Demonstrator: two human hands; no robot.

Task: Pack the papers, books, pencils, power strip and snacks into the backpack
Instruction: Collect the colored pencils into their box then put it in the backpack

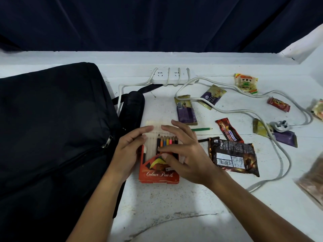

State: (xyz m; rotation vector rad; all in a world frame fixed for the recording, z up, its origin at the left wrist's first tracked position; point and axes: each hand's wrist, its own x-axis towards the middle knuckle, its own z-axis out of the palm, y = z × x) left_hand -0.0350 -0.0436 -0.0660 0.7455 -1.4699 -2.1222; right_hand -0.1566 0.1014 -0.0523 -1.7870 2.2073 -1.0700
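Note:
A black backpack lies flat at the left with its zipper closed. Beside it sits an orange "Colour Pencils" box with its pale tray pulled out and several coloured pencils in it. My left hand grips the left side of the box and tray. My right hand is spread over the pencils, thumb and forefinger pressing on them. A green pencil and a black pencil lie loose to the right. The white power strip sits at the back, and its cable loops among the snacks.
Snack packs are scattered to the right: purple wafers, a red bar, a dark brown packet, a yellow pack and a small red one. The plug lies on a purple wrapper. A dark curtain hangs behind the white table.

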